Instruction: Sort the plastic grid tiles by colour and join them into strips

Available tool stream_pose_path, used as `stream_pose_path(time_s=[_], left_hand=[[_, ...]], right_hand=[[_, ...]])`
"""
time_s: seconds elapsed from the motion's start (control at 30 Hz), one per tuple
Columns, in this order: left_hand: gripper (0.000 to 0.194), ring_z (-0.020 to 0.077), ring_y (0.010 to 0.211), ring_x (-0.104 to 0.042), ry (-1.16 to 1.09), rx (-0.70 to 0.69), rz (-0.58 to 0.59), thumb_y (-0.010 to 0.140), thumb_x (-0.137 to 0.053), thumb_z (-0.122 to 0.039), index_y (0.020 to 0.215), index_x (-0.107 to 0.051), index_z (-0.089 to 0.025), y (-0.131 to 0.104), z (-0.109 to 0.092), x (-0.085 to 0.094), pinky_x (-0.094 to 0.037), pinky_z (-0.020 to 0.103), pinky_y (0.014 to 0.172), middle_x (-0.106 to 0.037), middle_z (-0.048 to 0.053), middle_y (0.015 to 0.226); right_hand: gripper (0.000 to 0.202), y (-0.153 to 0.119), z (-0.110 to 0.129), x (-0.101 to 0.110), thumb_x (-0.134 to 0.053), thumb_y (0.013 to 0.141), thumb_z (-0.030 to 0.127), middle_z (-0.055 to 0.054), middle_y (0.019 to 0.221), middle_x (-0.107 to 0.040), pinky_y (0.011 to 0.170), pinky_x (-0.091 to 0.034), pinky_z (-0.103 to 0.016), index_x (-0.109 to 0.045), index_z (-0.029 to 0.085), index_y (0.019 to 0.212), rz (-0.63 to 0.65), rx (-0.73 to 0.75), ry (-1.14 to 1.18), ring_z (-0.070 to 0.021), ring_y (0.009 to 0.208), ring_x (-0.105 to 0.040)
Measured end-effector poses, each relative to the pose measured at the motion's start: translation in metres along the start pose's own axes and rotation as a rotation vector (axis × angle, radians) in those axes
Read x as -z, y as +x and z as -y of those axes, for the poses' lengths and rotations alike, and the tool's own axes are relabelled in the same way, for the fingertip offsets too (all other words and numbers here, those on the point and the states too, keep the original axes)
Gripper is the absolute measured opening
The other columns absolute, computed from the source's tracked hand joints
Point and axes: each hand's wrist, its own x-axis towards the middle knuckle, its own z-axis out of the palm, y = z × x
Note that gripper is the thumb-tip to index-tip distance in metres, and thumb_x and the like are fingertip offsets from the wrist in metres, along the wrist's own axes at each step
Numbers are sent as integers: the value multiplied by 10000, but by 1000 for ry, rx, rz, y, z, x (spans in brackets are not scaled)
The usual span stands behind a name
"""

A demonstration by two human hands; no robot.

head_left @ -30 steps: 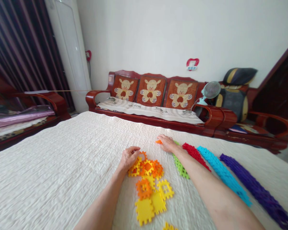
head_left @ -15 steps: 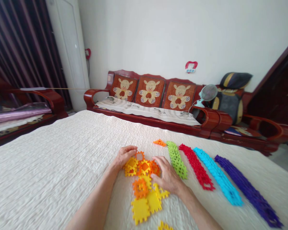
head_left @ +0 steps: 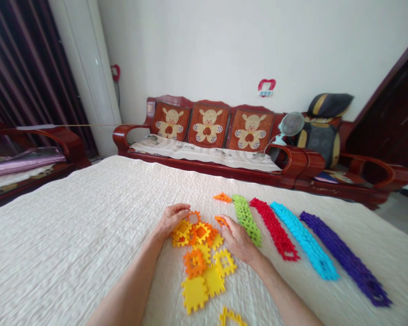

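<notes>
My left hand [head_left: 172, 219] rests at the left edge of a loose pile of interlocking plastic squares, fingers loosely curved and nothing visible in them. Just beside its fingertips lies an orange square frame [head_left: 194, 218]. Yellow and orange pieces [head_left: 201, 232] overlap between my hands. On the right, my right hand [head_left: 238, 237] pinches a small orange plastic piece [head_left: 221, 221], lifted and tilted above the pile. Nearer to me are an orange square [head_left: 194, 263], a yellow window-shaped square [head_left: 225, 262] and solid yellow squares [head_left: 194, 294].
Rows of green [head_left: 246, 221], red [head_left: 274, 228], light blue [head_left: 304, 240] and purple [head_left: 343, 258] pieces lie on the right of the cream quilted cover [head_left: 88, 235]. An orange piece [head_left: 222, 197] sits beyond the pile. Behind stands a wooden sofa [head_left: 204, 164] with bear cushions.
My right hand has taken hold of an orange piece and raised it from the pile, uncovering a yellow one. The view has shifted slightly; my left hand stays at the pile.
</notes>
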Motion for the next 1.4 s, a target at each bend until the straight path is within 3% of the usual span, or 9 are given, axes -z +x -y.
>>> stream_pose_path(time_s=[0.13,0.23,0.33,0.47,0.6,0.87,1.0,1.13,1.4], left_hand=[[359,147,685,-606,-5,-20,0,654,-617,-366,923,-676,-136,1,4,0,-452,239,622,-696,53,838],[347,143,682,-601,-6,-40,6,664,-611,-361,924,-674,-140,2,7,0,-447,236,617,-694,52,842],[342,148,692,-604,-1,-43,-3,666,-607,-362,918,-676,-140,3,9,0,-448,238,620,-694,56,845],[345,153,703,-609,6,-46,-7,661,-612,-363,918,-677,-142,3,9,0,-452,239,626,-697,56,852],[333,147,697,-606,27,-60,-8,677,-595,-351,923,-676,-143,4,9,-1,-451,234,626,-696,50,849],[318,141,697,-602,41,-66,-13,685,-585,-336,924,-679,-149,6,13,-1,-449,228,629,-693,39,836],[321,140,689,-601,38,-74,-13,682,-592,-341,919,-680,-145,8,16,-1,-446,228,626,-692,39,828],[329,141,681,-598,33,-75,0,684,-589,-346,925,-678,-142,9,17,-1,-442,227,613,-689,40,817],[325,132,654,-592,20,-67,-11,670,-593,-350,912,-680,-150,8,16,-2,-439,223,601,-689,31,790]], right_hand=[[387,18,-5,-1,-287,898,256,-65,820,-665,713,-450,-300,-461,154,1228,-13,-94,-139,-185,757,-623],[411,33,-6,-1,-329,855,194,-115,954,-650,791,-446,-328,-445,117,1242,-3,-7,-221,-205,878,-611],[492,40,-4,-2,-401,773,128,-148,1192,-541,943,-389,-363,-418,116,1264,-118,140,-275,-224,1115,-500],[443,36,-1,-8,-475,760,174,-130,1151,-532,956,-383,-364,-470,142,1202,-237,113,-367,-231,1100,-484],[396,33,-1,-15,-508,785,294,-149,1040,-559,859,-413,-336,-512,101,1131,-173,-73,-513,-242,973,-532],[195,48,-2,-7,-527,756,246,-91,967,-609,791,-374,-276,-583,165,924,57,-90,-588,-202,907,-557],[323,63,-2,-1,-559,748,280,-84,1029,-603,801,-354,-285,-556,184,1056,-59,-81,-634,-209,961,-536],[314,81,-7,3,-546,786,350,-74,1012,-607,784,-334,-326,-536,209,1067,-187,-120,-741,-229,942,-530],[316,92,-21,2,-593,767,356,-65,1024,-606,811,-299,-340,-530,226,1047,-143,-126,-796,-229,973,-510]])
